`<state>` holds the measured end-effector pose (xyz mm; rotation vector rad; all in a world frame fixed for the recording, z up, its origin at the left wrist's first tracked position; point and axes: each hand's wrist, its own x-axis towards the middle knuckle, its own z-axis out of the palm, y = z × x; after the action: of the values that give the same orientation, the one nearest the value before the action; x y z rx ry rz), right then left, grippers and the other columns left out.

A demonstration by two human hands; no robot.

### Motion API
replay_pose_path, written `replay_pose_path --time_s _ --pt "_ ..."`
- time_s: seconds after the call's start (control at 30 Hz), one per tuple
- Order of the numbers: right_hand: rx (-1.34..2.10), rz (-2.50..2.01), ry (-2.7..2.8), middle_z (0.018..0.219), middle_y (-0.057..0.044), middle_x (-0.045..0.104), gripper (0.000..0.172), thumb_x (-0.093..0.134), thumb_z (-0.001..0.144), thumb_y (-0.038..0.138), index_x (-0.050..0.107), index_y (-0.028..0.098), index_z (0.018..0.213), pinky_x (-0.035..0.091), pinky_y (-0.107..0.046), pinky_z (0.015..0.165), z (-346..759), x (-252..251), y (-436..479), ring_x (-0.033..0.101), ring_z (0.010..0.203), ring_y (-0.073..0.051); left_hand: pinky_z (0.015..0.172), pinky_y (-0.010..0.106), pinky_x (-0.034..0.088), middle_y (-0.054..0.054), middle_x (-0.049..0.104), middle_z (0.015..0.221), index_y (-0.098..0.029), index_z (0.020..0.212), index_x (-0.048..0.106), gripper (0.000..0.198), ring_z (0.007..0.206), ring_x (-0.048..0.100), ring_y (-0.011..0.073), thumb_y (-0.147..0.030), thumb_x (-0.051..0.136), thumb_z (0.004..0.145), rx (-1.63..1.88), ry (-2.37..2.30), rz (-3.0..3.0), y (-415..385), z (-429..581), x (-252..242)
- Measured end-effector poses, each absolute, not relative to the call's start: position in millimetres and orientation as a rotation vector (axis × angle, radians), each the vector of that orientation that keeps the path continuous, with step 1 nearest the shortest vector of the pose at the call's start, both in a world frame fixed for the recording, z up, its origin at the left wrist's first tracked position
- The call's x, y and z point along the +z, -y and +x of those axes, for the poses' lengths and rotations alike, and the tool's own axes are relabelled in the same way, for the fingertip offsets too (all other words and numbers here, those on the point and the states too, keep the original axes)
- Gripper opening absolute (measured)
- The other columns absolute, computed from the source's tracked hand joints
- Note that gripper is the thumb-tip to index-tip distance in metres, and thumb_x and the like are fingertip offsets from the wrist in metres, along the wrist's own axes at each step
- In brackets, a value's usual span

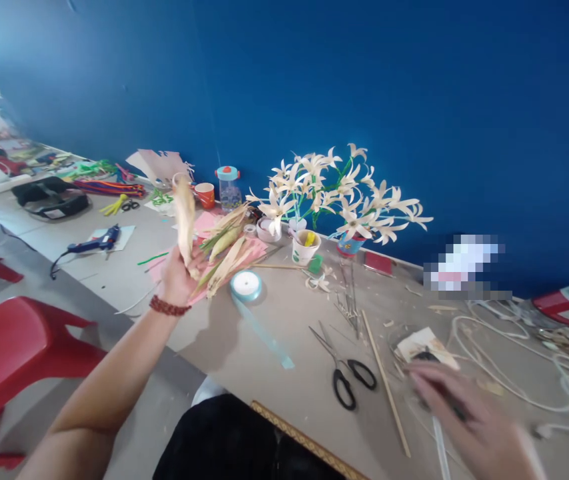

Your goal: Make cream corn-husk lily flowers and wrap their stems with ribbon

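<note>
My left hand (178, 280) holds a pale dried corn husk (184, 220) upright, its wide part standing above the fingers. Just beyond lie more dried husks (228, 241) on pink paper. A spool of light blue ribbon (246, 285) rests close by, its loose end trailing over the table. On the right, my right hand (469, 407) is smeared by motion over a dark tool (427, 357), partly hidden, with a translucent stick (440, 447) below it; its grip cannot be made out. Black-handled scissors (347, 380) and a thin wooden stick (386, 383) lie between my hands.
White husk flowers (314, 180) stand in cups along the blue wall. A white cord (514, 393) loops across the right side. Farther left are a blue glue gun (97, 241), a black strapped object (52, 198) and a red stool (9, 347) beside the table.
</note>
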<state>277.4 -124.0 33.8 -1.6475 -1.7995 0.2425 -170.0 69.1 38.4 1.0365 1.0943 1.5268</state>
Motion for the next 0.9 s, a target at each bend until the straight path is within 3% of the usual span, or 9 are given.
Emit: replay_pose_path --time_s 0.1,0.23,0.27,0.33,0.4,0.47,0.57,0.7,0.9 --pt "0.374 -1.440 1.975 0.092 -0.006 0.077 0.015 0.058 0.088 0.039 0.072 0.034 0.093 0.063 -0.034 0.066 233.0 26.9 138.1 0.075 0.080 -0.028 0.036 0.018 0.033 -0.006 0.041 0.051 -0.016 0.079 0.058 0.046 0.036 0.034 0.0056 -0.059 0.045 0.089 1.482 -0.798 0.599 -11.8 -126.0 19.2" --pt "0.571 -1.327 2.018 0.097 -0.007 0.075 0.016 0.056 0.092 0.029 0.069 0.027 0.101 0.059 -0.025 0.073 182.2 19.9 141.5 0.073 0.087 -0.022 0.047 0.020 0.041 -0.002 0.056 0.065 -0.016 0.089 0.066 0.029 0.047 0.045 0.0063 -0.043 0.060 0.087 1.205 -0.800 0.534 64.4 -63.3 -7.3" --pt "0.618 -1.326 1.985 0.097 -0.007 0.074 0.017 0.055 0.093 0.029 0.068 0.026 0.103 0.058 -0.025 0.073 172.1 17.6 140.5 0.072 0.086 -0.021 0.054 0.022 0.046 0.002 0.062 0.073 -0.015 0.089 0.069 0.031 0.054 0.051 0.0088 -0.044 0.057 0.089 1.150 -0.837 0.646 77.2 -51.3 -10.3" --pt "0.692 -1.349 1.908 0.098 -0.008 0.073 0.019 0.055 0.093 0.031 0.066 0.024 0.107 0.057 -0.024 0.068 155.1 11.6 137.7 0.071 0.079 -0.020 0.085 0.030 0.050 0.010 0.069 0.104 -0.013 0.096 0.074 0.035 0.088 0.062 0.0189 -0.043 0.056 0.091 1.046 -0.843 0.943 93.0 -33.0 -10.7" --pt "0.759 -1.391 1.826 0.094 -0.008 0.072 0.019 0.056 0.092 0.033 0.065 0.021 0.104 0.054 -0.024 0.062 142.3 4.2 135.1 0.068 0.072 -0.019 0.106 0.036 0.040 0.012 0.063 0.127 -0.014 0.105 0.074 0.039 0.118 0.056 0.0259 -0.045 0.053 0.093 0.974 -0.779 1.025 98.0 -21.2 -6.4" --pt "0.830 -1.429 1.722 0.077 -0.004 0.068 0.018 0.054 0.093 0.035 0.064 0.020 0.087 0.050 -0.023 0.057 134.3 -2.7 133.2 0.063 0.063 -0.017 0.112 0.038 0.035 0.011 0.062 0.130 -0.014 0.112 0.072 0.041 0.125 0.052 0.0271 -0.045 0.050 0.094 0.900 -0.719 1.002 97.3 -14.3 -1.4" --pt "0.917 -1.449 1.523 0.061 0.001 0.055 0.030 0.052 0.093 0.037 0.055 0.020 0.069 0.040 -0.022 0.050 131.1 -8.6 131.2 0.052 0.055 -0.014 0.106 0.039 0.040 0.011 0.068 0.116 -0.014 0.114 0.069 0.039 0.117 0.057 0.0269 -0.042 0.051 0.094 0.788 -0.714 0.963 93.0 -10.2 1.6" --pt "1.057 -1.430 1.330 0.057 0.003 0.048 0.033 0.056 0.091 0.040 0.053 0.019 0.065 0.035 -0.022 0.048 134.3 -7.7 130.8 0.046 0.052 -0.012 0.084 0.031 0.047 0.006 0.068 0.093 -0.014 0.102 0.067 0.030 0.092 0.060 0.0213 -0.038 0.066 0.084 0.835 -0.788 1.089 86.3 -12.6 -1.4" --pt "1.204 -1.402 1.226 0.056 0.004 0.045 0.033 0.056 0.091 0.042 0.054 0.019 0.066 0.036 -0.022 0.049 136.0 -4.0 130.9 0.045 0.050 -0.012 0.062 0.024 0.040 0.001 0.056 0.067 -0.013 0.073 0.063 0.036 0.065 0.049 0.0129 -0.042 0.055 0.092 0.848 -0.887 1.344 75.9 -22.2 1.0"
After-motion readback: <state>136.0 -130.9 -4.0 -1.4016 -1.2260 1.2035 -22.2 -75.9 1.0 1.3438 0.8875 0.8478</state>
